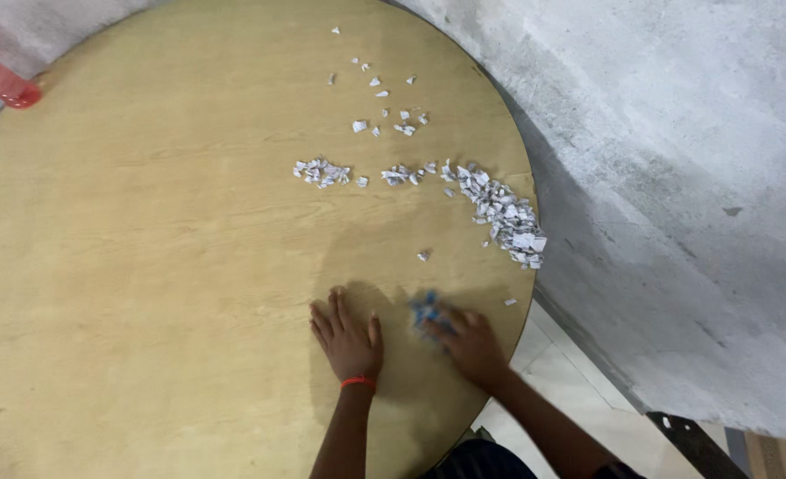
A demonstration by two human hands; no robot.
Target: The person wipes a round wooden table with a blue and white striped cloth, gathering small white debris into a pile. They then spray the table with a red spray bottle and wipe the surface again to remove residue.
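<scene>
My left hand (pixel 347 338) lies flat, palm down with fingers apart, on the round wooden table (pixel 145 266); a red band circles its wrist. My right hand (pixel 466 339) rests just to the right of it, blurred, its fingers closed on a small bluish-white clump of paper scraps (pixel 426 309). Beyond the hands, a long heap of torn white paper bits (pixel 504 215) runs along the table's right rim. Two smaller piles (pixel 322 172) (pixel 404 174) lie to its left. One stray bit (pixel 422 255) lies between the heap and my right hand.
Scattered paper bits (pixel 384 106) dot the far part of the table. A red plastic object (pixel 1 82) stands at the far left edge. A rough grey concrete wall (pixel 677 177) runs close along the table's right side, with tiled floor (pixel 553 364) below.
</scene>
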